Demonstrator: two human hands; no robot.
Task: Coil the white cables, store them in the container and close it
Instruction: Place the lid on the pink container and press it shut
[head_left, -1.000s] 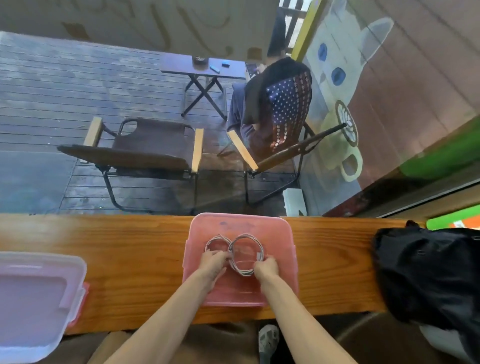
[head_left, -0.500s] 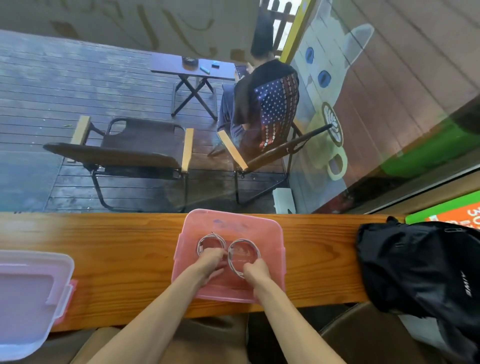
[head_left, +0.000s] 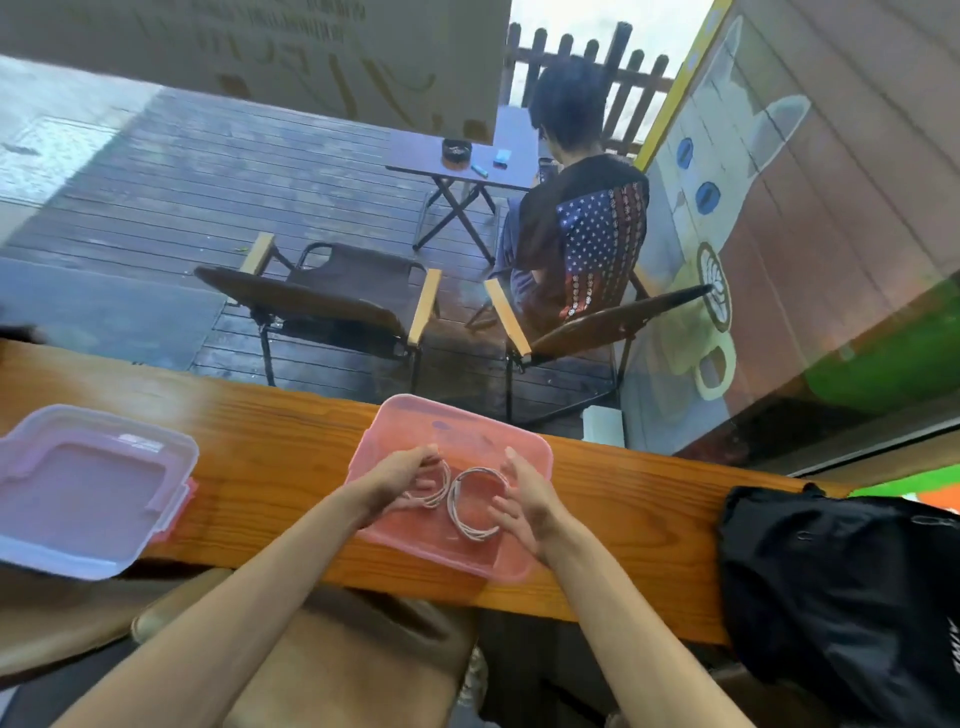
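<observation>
A pink translucent container (head_left: 524, 558) stands open on the wooden counter (head_left: 270, 457), straight in front of me. Two coiled white cables lie side by side inside it. My left hand (head_left: 395, 480) reaches in from the left, its fingers and thumb curled round the left coil (head_left: 439, 491). The right coil (head_left: 475, 501) rests flat on the container floor. My right hand (head_left: 524, 506) hovers just to the right of that coil with fingers straight and spread, holding nothing. The container's lid (head_left: 88, 493), pale and clear with pink clips, lies on the counter at the far left.
A black bag (head_left: 841, 587) sits on the counter at the right. A window pane runs along the counter's far edge. Outside are folding chairs (head_left: 332, 306), a small table (head_left: 467, 166) and a seated person (head_left: 582, 234).
My right hand has let go of the right coil and opened beside it. Both coils now lie lower in the container. The view has swung so the lid shows more fully.
</observation>
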